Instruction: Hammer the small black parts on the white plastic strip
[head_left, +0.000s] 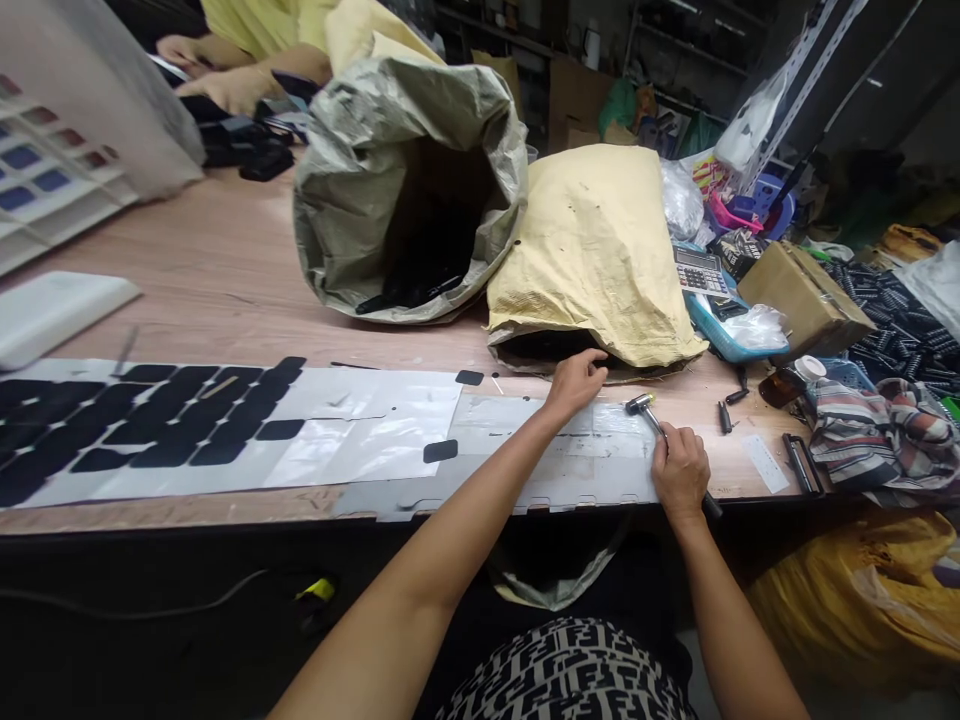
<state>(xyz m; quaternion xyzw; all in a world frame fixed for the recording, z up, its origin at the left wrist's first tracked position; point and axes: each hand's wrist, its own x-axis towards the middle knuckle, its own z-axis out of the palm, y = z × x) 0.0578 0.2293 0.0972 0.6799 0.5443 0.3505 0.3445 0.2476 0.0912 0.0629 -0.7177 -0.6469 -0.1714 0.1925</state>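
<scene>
My right hand (681, 470) is wrapped round the handle of a small hammer (641, 404), whose head points up and left over the grey sheet (555, 465). My left hand (576, 385) is at the dark mouth of a yellow paper sack (592, 250) lying on the table. Its fingers reach toward the opening, a little apart, with nothing visible in them. To the left, many flat black rounded pieces (217, 415) lie in rows on white paper (360, 450). Two similar black pieces, one of them this black piece (440, 451), lie near the paper's right end.
A second sack (409, 180) gapes open with dark items inside. Right of my hands are a brown bottle (784, 382), cloth (855, 430), a blue basket (731, 335) with a calculator (701, 270), and a cardboard box (806, 300). Another person's hands (232, 88) work at the far left.
</scene>
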